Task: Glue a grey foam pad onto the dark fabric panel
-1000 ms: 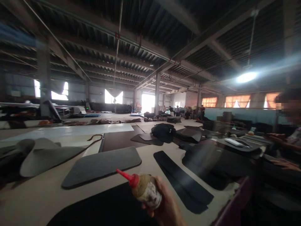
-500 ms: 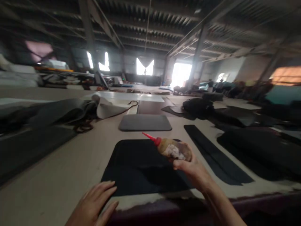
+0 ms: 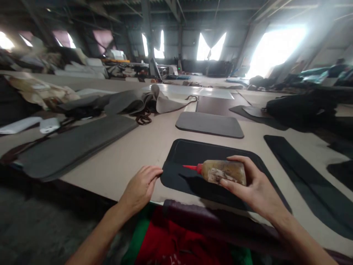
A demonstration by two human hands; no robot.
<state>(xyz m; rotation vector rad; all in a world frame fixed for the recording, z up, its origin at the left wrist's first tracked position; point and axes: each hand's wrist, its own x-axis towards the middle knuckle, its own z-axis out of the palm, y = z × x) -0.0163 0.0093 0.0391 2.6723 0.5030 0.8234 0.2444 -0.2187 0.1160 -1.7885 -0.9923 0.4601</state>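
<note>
In my right hand [image 3: 253, 184] is a squeeze bottle [image 3: 228, 172] with a red pointed nozzle and a torn, stained label. The bottle lies nearly level, its nozzle pointing left above a black fabric panel [image 3: 182, 154] with rounded corners. The panel lies flat on the table, its near right part hidden by the bottle and my hand. My left hand [image 3: 143, 184] is closed, thumb and fingertips pinched together at the panel's left edge.
A grey padded panel [image 3: 209, 124] lies beyond the black one. Long dark strips [image 3: 300, 173] are to the right, stacked grey pieces [image 3: 82, 143] to the left. Crumpled grey material [image 3: 129, 101] and a dark bundle [image 3: 298, 110] lie farther back. Dark purple material [image 3: 193, 217] hangs along the near edge.
My view has swung left and down. My left hand has gone from spread fingers near the panel's corner to a pinch at its left edge. The bottle has turned level, nozzle now leftward.
</note>
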